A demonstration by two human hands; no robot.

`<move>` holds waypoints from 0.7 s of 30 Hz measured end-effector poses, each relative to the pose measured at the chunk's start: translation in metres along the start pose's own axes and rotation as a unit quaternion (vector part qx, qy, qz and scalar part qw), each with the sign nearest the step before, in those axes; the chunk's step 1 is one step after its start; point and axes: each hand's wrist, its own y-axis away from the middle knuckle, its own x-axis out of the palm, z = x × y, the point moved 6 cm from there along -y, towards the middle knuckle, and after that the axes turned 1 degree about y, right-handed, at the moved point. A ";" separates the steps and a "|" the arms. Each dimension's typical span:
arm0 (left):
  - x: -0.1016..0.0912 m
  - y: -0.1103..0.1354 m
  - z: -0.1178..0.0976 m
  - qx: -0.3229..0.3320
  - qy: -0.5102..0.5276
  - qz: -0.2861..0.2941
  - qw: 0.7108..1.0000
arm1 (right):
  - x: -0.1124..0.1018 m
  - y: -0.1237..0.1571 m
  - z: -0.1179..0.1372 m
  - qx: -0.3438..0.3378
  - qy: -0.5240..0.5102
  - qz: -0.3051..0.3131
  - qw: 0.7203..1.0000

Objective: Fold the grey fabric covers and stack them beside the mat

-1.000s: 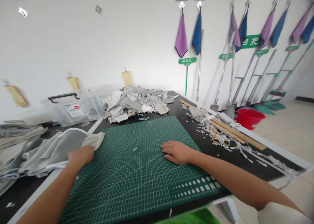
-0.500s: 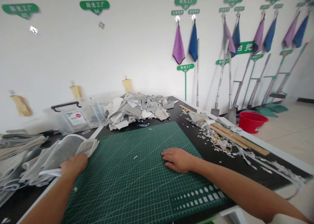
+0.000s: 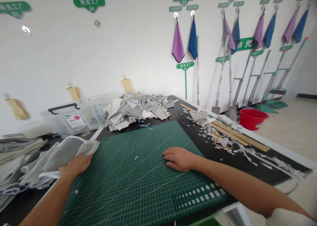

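1. From the head view, the green cutting mat [image 3: 123, 186] is serving as the landmark, and it is lying almost bare, with only one small white scrap [image 3: 136, 157] sitting near its middle.
2. A gray cloth piece [image 3: 61, 158] with white edging is lying across the mat's left edge, partly on the mat and partly off it.
3. The left hand [image 3: 75, 166] is lying on that gray cloth piece at the mat's left edge, with the arm reaching in from the lower left and the fingers pointing toward the mat's far left corner. The fingers are spread over the cloth, but I cannot tell whether they are clenching it or only pressing on it.
4. The right hand [image 3: 177, 159] is lying palm down on the mat, right of centre, with the arm stretching in from the lower right. It is open and is grasping nothing.
5. Left of the mat, a stack of gray cloth pieces [image 3: 15, 150] is sitting in layers.
6. Beyond the mat, a loose heap of gray and white cloth scraps [image 3: 133, 110] is piling up, with a clear plastic box [image 3: 74, 118] beside it.
7. Right of the mat, white shreds [image 3: 210, 133] are scattering around two wooden strips [image 3: 237, 136], and these seem to be cloth trimmings, though the view is poor at that distance.
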 end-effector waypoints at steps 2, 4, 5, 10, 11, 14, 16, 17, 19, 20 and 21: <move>-0.003 0.011 -0.011 0.000 -0.065 -0.041 0.997 | 0.001 0.000 0.000 -0.002 -0.001 -0.003 1.000; -0.009 0.023 -0.031 0.058 -0.109 -0.114 0.986 | 0.002 -0.001 -0.001 -0.004 0.000 -0.003 1.000; -0.010 0.029 -0.043 0.097 -0.126 -0.146 0.976 | 0.002 -0.001 -0.001 -0.005 0.001 -0.003 1.000; 0.004 0.029 -0.099 0.231 -0.103 -0.116 0.960 | 0.002 -0.001 -0.001 -0.012 0.000 -0.003 1.000; 0.009 0.024 -0.109 0.236 -0.080 -0.090 0.964 | 0.003 -0.001 -0.001 -0.013 0.000 -0.002 1.000; 0.028 0.011 -0.141 0.246 -0.017 -0.018 0.969 | 0.003 0.000 -0.002 -0.014 0.000 0.000 1.000; 0.042 0.006 -0.163 0.259 -0.001 0.011 0.966 | 0.003 0.000 -0.003 -0.013 0.001 0.002 1.000; 0.048 0.003 -0.173 0.262 0.003 0.019 0.965 | 0.003 0.000 -0.003 -0.012 0.001 0.002 1.000; 0.059 -0.001 -0.190 0.260 0.017 0.028 0.965 | 0.003 0.000 -0.003 -0.010 0.001 0.004 1.000; 0.063 -0.002 -0.197 0.256 0.025 0.029 0.966 | 0.003 0.000 -0.003 -0.009 -0.001 0.005 1.000; 0.066 -0.004 -0.203 0.252 0.033 0.030 0.967 | 0.002 0.000 -0.003 -0.008 -0.002 0.006 1.000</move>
